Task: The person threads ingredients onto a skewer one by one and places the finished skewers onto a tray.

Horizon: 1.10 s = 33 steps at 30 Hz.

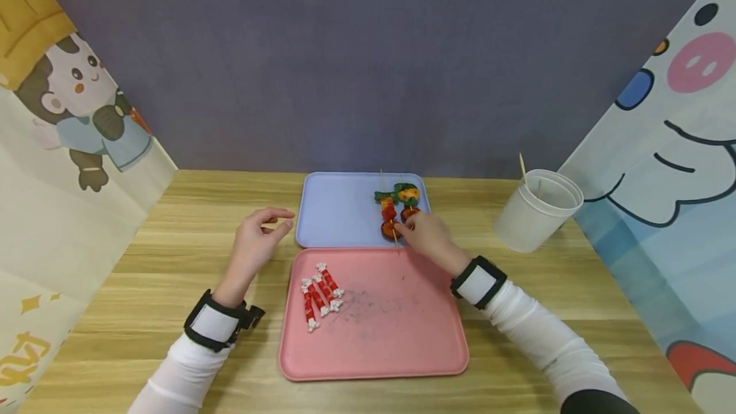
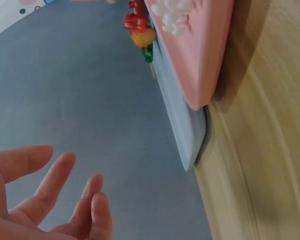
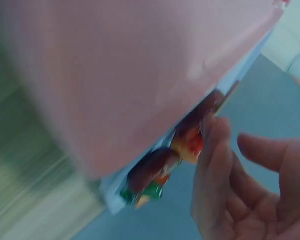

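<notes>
Two skewers of toy food lie on the light blue tray. The left skewer [image 1: 388, 211] bears green, orange, red and round brown pieces. Beside it, the other skewer [image 1: 407, 194] is partly covered by my right hand [image 1: 430, 236]. The fingertips reach the left skewer's brown piece in the head view. In the right wrist view, thumb and fingers stand apart near the skewers, with nothing seen between them. My left hand [image 1: 260, 238] hovers left of the blue tray [image 1: 333, 209], fingers loosely bent and holding nothing.
In front of the blue tray sits a pink tray [image 1: 397, 344], with several red sticks with frilly white ends [image 1: 323, 296] at its left. A white bucket [image 1: 520, 225] with thin wooden sticks [image 1: 522, 168] stands at the right. A grey panel [image 1: 368, 69] rises behind the table.
</notes>
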Motion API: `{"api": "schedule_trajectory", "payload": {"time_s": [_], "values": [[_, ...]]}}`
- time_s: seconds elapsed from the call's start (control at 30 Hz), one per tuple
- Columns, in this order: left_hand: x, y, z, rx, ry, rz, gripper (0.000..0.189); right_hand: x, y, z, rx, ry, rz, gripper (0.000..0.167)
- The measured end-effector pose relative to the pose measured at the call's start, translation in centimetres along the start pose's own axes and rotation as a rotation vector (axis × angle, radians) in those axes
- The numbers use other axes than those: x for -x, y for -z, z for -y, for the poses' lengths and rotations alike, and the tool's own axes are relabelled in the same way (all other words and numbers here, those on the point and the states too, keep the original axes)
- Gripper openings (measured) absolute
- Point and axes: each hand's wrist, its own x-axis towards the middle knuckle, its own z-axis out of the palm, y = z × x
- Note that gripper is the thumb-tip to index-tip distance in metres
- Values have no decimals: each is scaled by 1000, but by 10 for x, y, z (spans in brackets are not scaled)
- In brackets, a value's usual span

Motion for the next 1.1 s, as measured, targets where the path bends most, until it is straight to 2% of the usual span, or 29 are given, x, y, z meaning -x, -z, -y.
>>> {"api": "schedule_trajectory", "payload": {"time_s": [0.1, 0.3, 0.43, 0.63, 0.8, 0.9, 1.1], "values": [[-3, -7, 0, 28, -10, 27, 25, 7, 7, -14, -21, 13, -199, 34], [-7, -21, -2, 39, -35, 58, 29, 23, 26, -52, -30, 183, -732, 24], [-11, -29, -7, 27, -52, 54, 29, 33, 39, -72, -13, 250, -961, 20], [-18, -40, -15, 0, -80, 67, 29, 45, 58, -92, 7, 230, -1172, 20], [-23, -46, -21, 6, -114, 74, 28, 49, 69, -107, -28, 155, -1305, 20], [-25, -49, -24, 16, -127, 84, 28, 51, 74, -115, -40, 101, -1349, 20], [-29, -58, -28, 1, -159, 90, 28, 50, 82, -123, -52, 43, -1402, 27]]}}
